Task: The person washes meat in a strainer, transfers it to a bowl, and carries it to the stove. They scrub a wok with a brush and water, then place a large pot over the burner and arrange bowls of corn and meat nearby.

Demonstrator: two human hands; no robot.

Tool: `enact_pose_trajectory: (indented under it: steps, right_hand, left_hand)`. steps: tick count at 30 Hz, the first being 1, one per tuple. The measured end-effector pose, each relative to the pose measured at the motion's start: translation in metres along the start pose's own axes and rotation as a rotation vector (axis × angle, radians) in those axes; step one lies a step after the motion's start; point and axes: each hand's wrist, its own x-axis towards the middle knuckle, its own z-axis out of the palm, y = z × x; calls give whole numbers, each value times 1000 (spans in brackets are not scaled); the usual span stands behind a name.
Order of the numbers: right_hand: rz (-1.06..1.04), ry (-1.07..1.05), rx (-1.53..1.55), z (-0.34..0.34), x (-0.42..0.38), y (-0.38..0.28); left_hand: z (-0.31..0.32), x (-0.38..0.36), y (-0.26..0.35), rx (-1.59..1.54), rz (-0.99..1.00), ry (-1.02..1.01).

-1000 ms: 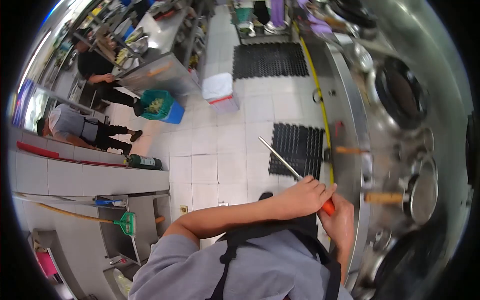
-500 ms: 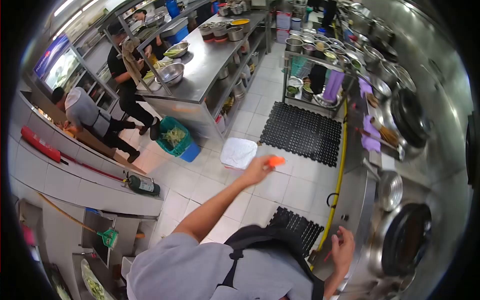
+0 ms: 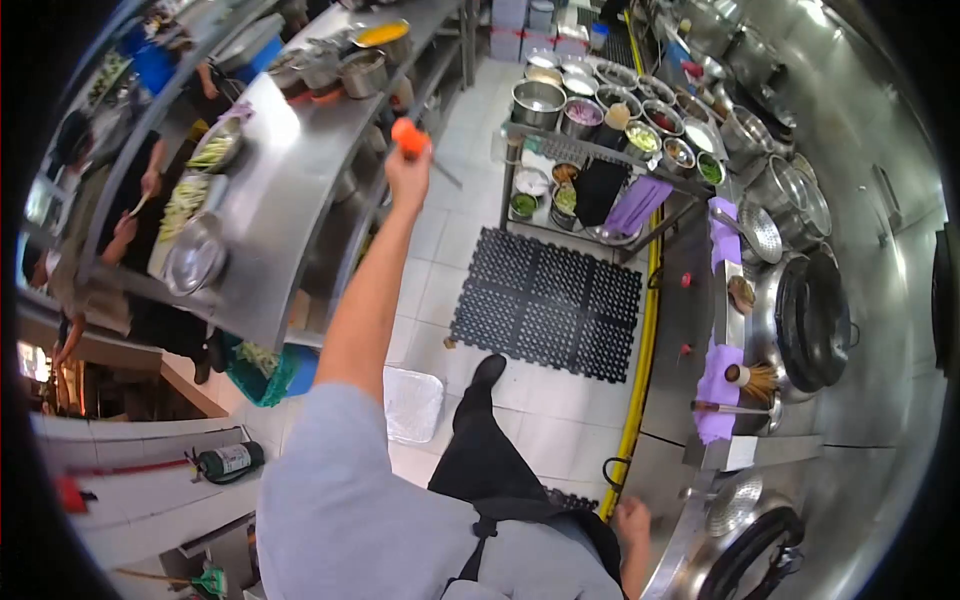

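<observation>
My left hand [image 3: 408, 178] is stretched out ahead, closed around a bright orange object [image 3: 409, 137] whose exact kind I cannot make out. It is raised near the edge of the steel worktable [image 3: 285, 215]. My right hand [image 3: 632, 520] hangs low on the right, beside the cooking line. Its fingers look curled, and whatever may be inside them is hidden.
A black rubber mat [image 3: 550, 300] lies on the tiles ahead, below a rack with bowls of ingredients [image 3: 583, 118]. A white-topped container [image 3: 412, 403] stands by my foot. Woks [image 3: 812, 320] line the right side. People work behind the table, near a green-lined bin [image 3: 262, 372].
I have stepped forward, and the mat and rack are closer. My left arm has reached farther out and up with the orange object. My right hand's fingers, spread before, now look curled.
</observation>
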Motion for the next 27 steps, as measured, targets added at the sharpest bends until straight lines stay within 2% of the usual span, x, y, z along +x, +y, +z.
enact_pose_trajectory:
  steps: [1,2,4,8,15,18,20,22,23,24,25,26,27]
  right_hand:
    - [3,17,53,23,-7,31]
    - [135,-253,20,19,-11,28]
    - [383,-395,106,22,-23,14]
    - [566,-348,235,12,4,-34]
    - [534,-272,304,-18,90,-101]
    - [494,-262,300,-25,119,-117]
    - [470,-260,294,-27,133,-121]
    - [432,-267,285,-26,146,-126]
    - [406,-275,277,-24,153,-128]
    - [381,-286,272,-21,159,-131]
    - [354,-295,269,-18,163,-135]
    - [334,-306,266,-14,166,-136]
    - [319,-315,266,-12,164,-128]
  left_hand:
    - [28,39,-43,37,14,-16]
    - [59,71,-60,21,17,1]
    - [109,121,-89,64,48,3]
    - [186,183,-139,170,74,-30]
    - [243,193,-202,400,-103,-169]
    - [250,183,-233,480,-216,-278]
    - [253,175,-263,590,-208,-287]
    - [258,162,-331,377,-318,-225]
    - [249,136,-299,387,-429,-155]
    - [233,106,-259,414,-458,-164]
    - [216,66,-258,489,-511,-215]
    - [196,11,-267,539,-382,-222]
    - [159,-36,-211,531,-451,-464]
